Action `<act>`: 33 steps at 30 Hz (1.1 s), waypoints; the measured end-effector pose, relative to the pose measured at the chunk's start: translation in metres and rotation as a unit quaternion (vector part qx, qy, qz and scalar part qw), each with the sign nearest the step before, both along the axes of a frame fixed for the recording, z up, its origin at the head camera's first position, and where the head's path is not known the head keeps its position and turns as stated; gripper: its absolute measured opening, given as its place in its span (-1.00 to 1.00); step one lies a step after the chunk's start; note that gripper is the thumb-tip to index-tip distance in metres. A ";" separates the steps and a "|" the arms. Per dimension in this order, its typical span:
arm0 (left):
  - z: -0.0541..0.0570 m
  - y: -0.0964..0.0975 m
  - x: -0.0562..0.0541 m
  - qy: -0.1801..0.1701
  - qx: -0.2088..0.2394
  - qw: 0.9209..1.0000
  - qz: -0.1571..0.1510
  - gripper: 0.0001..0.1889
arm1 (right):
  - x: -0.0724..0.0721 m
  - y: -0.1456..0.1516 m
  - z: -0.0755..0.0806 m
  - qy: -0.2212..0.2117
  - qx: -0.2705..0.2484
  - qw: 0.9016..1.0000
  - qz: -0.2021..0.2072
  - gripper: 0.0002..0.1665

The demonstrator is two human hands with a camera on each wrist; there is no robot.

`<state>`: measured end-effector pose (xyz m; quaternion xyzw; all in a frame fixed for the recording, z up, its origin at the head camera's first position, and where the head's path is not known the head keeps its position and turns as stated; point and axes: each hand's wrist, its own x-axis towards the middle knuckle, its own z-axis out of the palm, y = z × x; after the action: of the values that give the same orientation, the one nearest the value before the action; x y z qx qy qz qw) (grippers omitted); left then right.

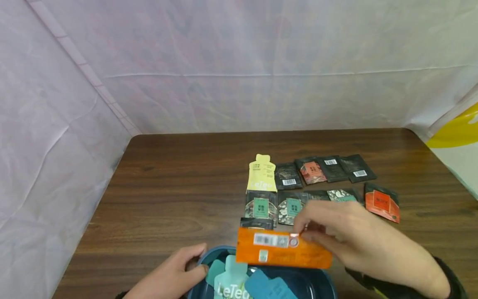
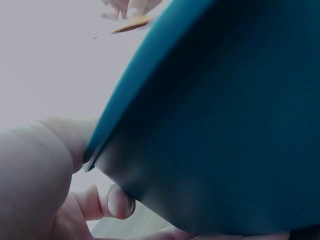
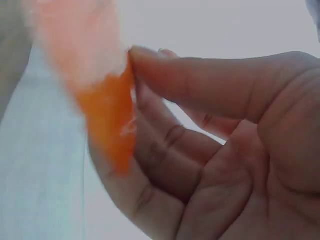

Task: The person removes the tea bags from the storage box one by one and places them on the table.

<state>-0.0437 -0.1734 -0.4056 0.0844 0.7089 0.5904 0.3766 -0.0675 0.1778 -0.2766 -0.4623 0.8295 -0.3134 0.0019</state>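
In the head view my right hand [image 1: 347, 232] pinches an orange sachet [image 1: 284, 259] by its upper edge, between thumb and fingers. The sachet hangs over the far rim of a dark blue tub [image 1: 330, 286] and hides part of it. The right wrist view shows the orange sachet [image 3: 107, 110] blurred in the pinch. My left hand [image 1: 175, 270] grips the tub's left rim, thumb on one side and fingers on the other, as the left wrist view of the tub [image 2: 215, 130] shows. Inside lie green LeTea packets [image 1: 233, 276] and a blue packet [image 1: 270, 286].
Beyond the tub, on the brown wooden table [image 1: 168, 187], small packets lie in rows. A yellow LeTea packet [image 1: 262, 174] starts the back row of black sachets [image 1: 330, 168]. A red-and-black sachet [image 1: 381, 201] lies at the right. White cloth [image 1: 261, 74] hangs behind the table.
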 end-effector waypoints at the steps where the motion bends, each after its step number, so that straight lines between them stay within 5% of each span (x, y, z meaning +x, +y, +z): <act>1: 0.000 0.000 0.000 0.004 0.001 1.000 -0.001 -0.87 | -0.005 0.006 0.002 0.006 0.010 1.000 -0.023 -0.46; 6: -0.001 -0.001 0.000 0.025 -0.003 1.000 -0.005 -0.84 | -0.037 0.034 0.000 -0.046 0.089 0.992 -0.071 -0.50; 15: -0.001 -0.002 0.001 0.052 -0.004 0.999 -0.013 -0.81 | -0.086 0.044 -0.043 -0.257 0.195 0.947 0.005 -0.64; 23: 0.000 -0.001 0.002 0.072 -0.012 0.997 -0.018 -0.80 | -0.096 0.031 -0.067 -0.257 0.228 0.939 0.013 -0.69; 33: -0.003 -0.001 0.000 0.059 -0.016 0.998 -0.013 -0.82 | -0.089 0.027 -0.059 -0.233 0.252 0.937 -0.055 -0.79</act>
<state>-0.0433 -0.1743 -0.4081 0.1226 0.7380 0.5680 0.3432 -0.1570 0.2049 -0.3357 -0.3144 0.8817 -0.1923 0.2947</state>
